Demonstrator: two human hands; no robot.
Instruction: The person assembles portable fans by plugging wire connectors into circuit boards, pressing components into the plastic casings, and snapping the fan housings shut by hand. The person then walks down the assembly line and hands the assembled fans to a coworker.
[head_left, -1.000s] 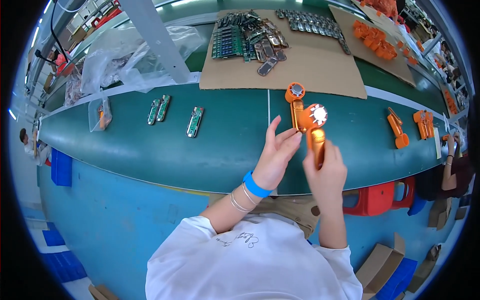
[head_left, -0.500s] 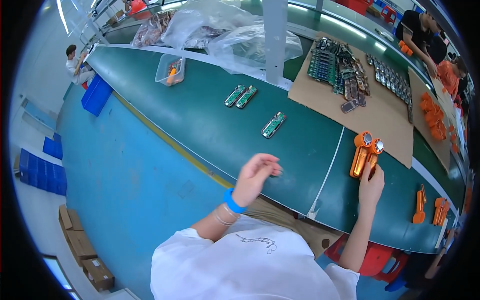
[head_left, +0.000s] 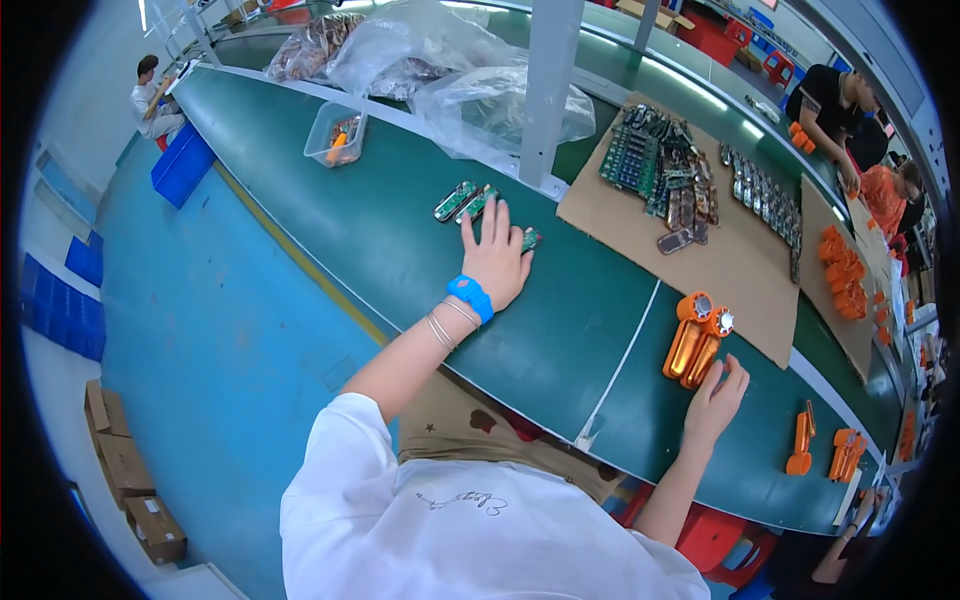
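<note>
My left hand (head_left: 495, 258), wearing a blue wristband (head_left: 470, 294), reaches over the green bench with its fingers spread. Its fingertips are at the nearer of two side-by-side circuit boards in dark shells (head_left: 455, 201); whether they touch it I cannot tell. Another green circuit board (head_left: 531, 240) shows only partly beside that hand. My right hand (head_left: 717, 398) is open beside two orange handheld fan housings (head_left: 692, 345), which lie side by side with round heads pointing away from me. Nothing shows between its fingers.
Cardboard (head_left: 618, 220) carries a pile of circuit boards (head_left: 665, 165) and a row of them (head_left: 768, 200). A clear plastic tub (head_left: 319, 140), plastic bags (head_left: 430, 60) and a metal post (head_left: 549, 90) stand farther back. More orange parts (head_left: 801, 445) lie right. People work nearby.
My left hand has moved forward and left to the circuit boards, its fingers spreading. My right hand has come off the orange housings and opened. The view has shifted slightly.
</note>
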